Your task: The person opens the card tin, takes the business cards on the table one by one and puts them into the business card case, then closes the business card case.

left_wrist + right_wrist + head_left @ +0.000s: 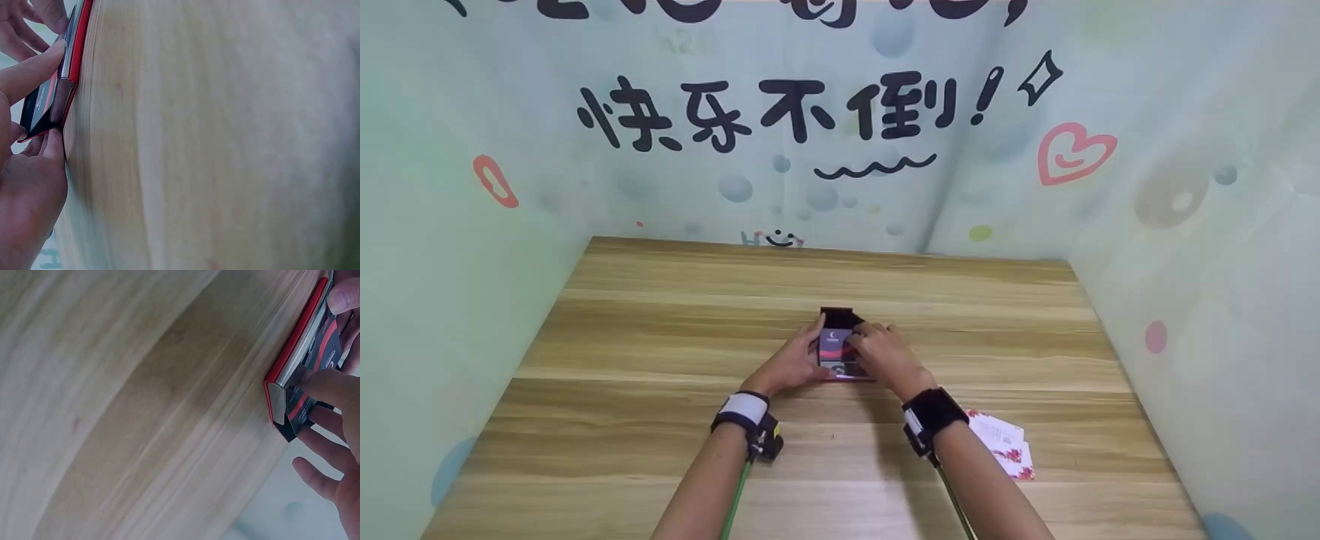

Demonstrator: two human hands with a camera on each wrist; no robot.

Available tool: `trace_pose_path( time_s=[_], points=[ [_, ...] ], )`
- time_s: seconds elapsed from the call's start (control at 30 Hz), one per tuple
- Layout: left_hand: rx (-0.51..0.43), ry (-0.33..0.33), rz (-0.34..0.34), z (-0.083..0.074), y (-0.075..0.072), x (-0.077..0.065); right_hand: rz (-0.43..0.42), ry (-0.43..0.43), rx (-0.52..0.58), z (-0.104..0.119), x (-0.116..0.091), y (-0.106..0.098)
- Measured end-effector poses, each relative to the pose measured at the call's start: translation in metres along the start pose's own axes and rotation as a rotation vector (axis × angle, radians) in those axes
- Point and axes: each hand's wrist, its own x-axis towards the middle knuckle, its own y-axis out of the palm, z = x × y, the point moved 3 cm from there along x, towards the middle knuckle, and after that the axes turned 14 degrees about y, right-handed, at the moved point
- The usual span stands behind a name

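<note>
A red-edged black card case [838, 316] lies on the table with its dark lid raised at the far side. Inside is a dark business card [832, 342] with a pink-red stripe. My left hand [790, 363] grips the case's left end, its thumb along the near edge. Over the right part, my right hand [888, 355] pinches the card, thumb at the near silver rim and fingers toward the far side. The right wrist view shows the red spine [298, 329] and the striped card [325, 354] between both hands. Part of the card is hidden under my right fingers.
White cards with red floral corners [997, 435] lie beside my right forearm. The wooden table [660, 315] is enclosed by printed fabric walls [1207, 285] at the back and sides. Green cords run along both forearms.
</note>
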Motion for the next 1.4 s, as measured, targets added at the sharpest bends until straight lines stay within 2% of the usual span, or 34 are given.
trace_pose_path(
  time_s=[0.1, 0.3, 0.53, 0.77, 0.87, 1.07, 1.17, 1.4],
  points=[
    [-0.017, 0.0, 0.007, 0.0, 0.001, -0.001, 0.004, -0.003, 0.042, 0.0, -0.001, 0.002],
    [0.015, 0.002, 0.007, -0.003, 0.001, -0.002, 0.013, 0.011, 0.058, -0.002, -0.003, 0.006],
    [-0.05, 0.004, 0.003, -0.001, 0.002, -0.001, 0.059, 0.044, 0.055, 0.001, -0.01, 0.01],
    [0.042, -0.027, -0.005, 0.002, 0.0, -0.001, 0.106, 0.069, 0.061, 0.004, -0.016, 0.013],
    [0.026, -0.036, -0.005, 0.001, -0.001, -0.001, 0.118, 0.069, 0.068, 0.004, -0.018, 0.013],
    [0.141, -0.014, 0.012, 0.001, -0.003, -0.001, 0.076, 0.04, 0.082, 0.004, -0.023, 0.011],
    [0.144, -0.018, 0.014, 0.001, -0.002, -0.001, 0.093, 0.059, 0.097, 0.004, -0.024, 0.011],
    [0.11, -0.024, 0.012, -0.001, 0.001, 0.0, 0.153, 0.117, -0.046, 0.005, -0.026, 0.01]
  ],
)
